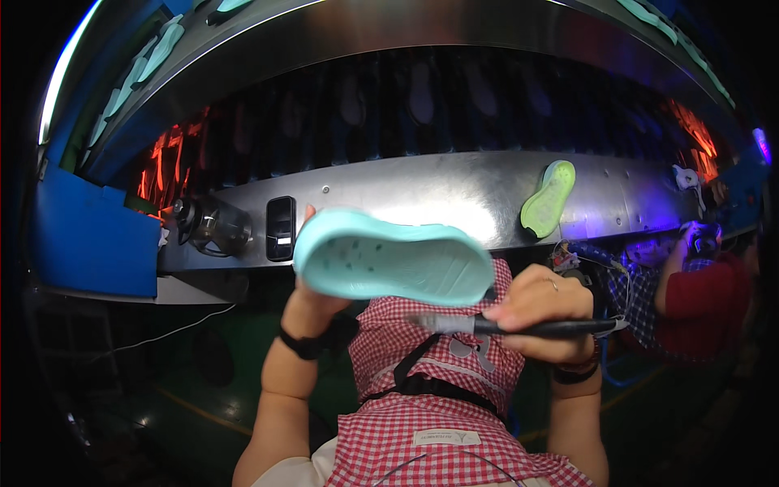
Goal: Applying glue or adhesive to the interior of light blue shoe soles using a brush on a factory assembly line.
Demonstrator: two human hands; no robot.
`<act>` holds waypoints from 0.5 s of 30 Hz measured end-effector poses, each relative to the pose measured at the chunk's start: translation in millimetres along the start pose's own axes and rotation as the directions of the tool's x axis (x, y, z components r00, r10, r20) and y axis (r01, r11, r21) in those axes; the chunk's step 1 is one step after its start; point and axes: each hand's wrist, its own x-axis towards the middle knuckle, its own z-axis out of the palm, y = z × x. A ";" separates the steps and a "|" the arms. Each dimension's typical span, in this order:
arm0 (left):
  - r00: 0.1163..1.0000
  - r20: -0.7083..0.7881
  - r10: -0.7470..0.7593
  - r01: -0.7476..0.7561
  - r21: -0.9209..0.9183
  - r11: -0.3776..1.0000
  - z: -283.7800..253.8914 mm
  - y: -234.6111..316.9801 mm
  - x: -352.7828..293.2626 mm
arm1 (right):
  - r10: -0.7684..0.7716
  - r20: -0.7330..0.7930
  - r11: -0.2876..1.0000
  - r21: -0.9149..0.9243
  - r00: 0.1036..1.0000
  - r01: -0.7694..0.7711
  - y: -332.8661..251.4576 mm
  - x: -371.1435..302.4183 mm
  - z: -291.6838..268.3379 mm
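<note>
A turquoise shoe sole [389, 256] is held up in front of me, its hollow side with small holes at the left end turned toward me. My left hand [318, 300] grips its left end, with most of the fingers hidden behind it. In my closed right hand [552, 312] lies a slim black-handled tool [487, 325] like a brush. Its grey tip is blurred and points left, just below the sole's lower edge; whether they touch I cannot tell.
A steel bench [406, 195] spans the front. On it are a lime-green shoe sole [550, 199], a black phone-shaped tray [281, 229] and a clear jug [219, 227]. More turquoise soles [158, 53] line the shelf above. Another person [698, 300] sits at the right.
</note>
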 end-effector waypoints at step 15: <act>0.926 -0.155 0.344 -0.341 0.044 0.939 -8.1 -43.0 32.3 | -0.069 0.090 0.939 -0.330 0.994 0.095 39.2 -12.9 42.9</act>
